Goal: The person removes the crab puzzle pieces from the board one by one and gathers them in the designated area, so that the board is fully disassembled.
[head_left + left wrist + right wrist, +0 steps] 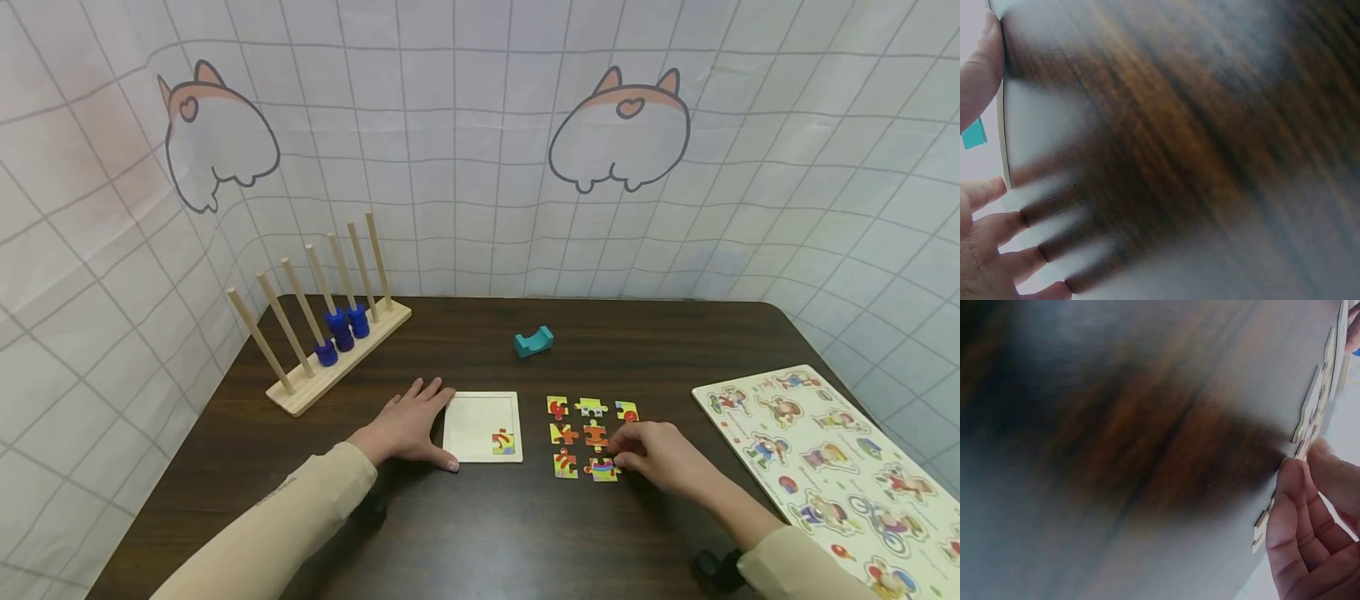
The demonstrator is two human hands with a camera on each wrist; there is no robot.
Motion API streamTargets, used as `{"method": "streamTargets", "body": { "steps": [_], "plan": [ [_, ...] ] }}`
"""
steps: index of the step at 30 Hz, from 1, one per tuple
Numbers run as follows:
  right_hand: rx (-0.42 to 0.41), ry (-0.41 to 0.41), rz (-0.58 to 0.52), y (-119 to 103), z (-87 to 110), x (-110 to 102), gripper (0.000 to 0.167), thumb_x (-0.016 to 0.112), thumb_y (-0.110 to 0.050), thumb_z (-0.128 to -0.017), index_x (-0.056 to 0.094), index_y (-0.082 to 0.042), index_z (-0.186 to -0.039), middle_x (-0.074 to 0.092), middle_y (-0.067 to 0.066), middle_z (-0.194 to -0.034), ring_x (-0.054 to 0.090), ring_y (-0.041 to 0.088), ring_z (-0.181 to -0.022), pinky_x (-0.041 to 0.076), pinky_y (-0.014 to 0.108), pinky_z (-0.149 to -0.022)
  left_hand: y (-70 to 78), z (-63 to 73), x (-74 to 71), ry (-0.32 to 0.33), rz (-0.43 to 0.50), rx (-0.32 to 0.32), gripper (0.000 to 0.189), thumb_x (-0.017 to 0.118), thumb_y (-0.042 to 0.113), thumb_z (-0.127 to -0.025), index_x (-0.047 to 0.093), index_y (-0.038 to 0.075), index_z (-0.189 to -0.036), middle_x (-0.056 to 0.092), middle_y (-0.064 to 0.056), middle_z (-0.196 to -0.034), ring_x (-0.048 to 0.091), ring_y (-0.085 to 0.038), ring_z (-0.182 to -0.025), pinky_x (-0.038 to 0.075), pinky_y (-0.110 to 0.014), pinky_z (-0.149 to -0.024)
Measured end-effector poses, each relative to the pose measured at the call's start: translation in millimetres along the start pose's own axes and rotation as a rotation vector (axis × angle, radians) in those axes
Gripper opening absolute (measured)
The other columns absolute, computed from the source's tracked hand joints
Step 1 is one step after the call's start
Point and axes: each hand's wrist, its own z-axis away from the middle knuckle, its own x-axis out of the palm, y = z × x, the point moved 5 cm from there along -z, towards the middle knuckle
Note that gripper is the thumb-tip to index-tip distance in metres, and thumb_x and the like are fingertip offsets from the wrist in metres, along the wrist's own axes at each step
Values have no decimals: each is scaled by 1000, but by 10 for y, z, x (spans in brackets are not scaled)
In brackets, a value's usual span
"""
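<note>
A square wooden puzzle tray (478, 417) lies in the middle of the table, with one colourful puzzle piece (503, 443) in its lower right corner. My left hand (408, 423) rests at the tray's left side, fingers spread, thumb by the lower left corner and index finger by the upper left. To the right are several loose jigsaw pieces (564, 464) in rows. My right hand (656, 454) is down at their right side, thumb and fingertips pinching a puzzle piece (1301, 449) at the table surface; the hand largely hides it.
A wooden peg rack (330, 367) with blue rings stands at the back left. A teal curved block (534, 342) sits behind the tray. On the right lies a large picture board (810, 433) with cartoon figures. A white checked curtain (480, 167) hangs behind the table.
</note>
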Motion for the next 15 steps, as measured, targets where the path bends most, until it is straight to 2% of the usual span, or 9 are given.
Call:
{"method": "streamTargets", "body": {
  "steps": [7, 15],
  "plan": [
    [-14, -38, -30, 18, 58, 12, 26, 87, -18, -81, 72, -8, -100, 67, -5, -85, 55, 3, -72, 49, 24, -63, -7, -8, -4, -4, -3, 0, 114, 88, 57, -72, 33, 10, -160, 22, -19, -170, 16, -46, -157, 22, -68, -121],
    [-62, -11, -10, 3, 65, 71, 24, 88, -19, -80, 70, -11, -95, 64, -7, -82, 51, -1, -69, 46, 23, -62, -17, -15, 14, -5, -8, 3, 115, 88, 58, -72, 33, 10, -160, 22, -19, -170, 16, -46, -157, 22, -68, -121]
  ]
}}
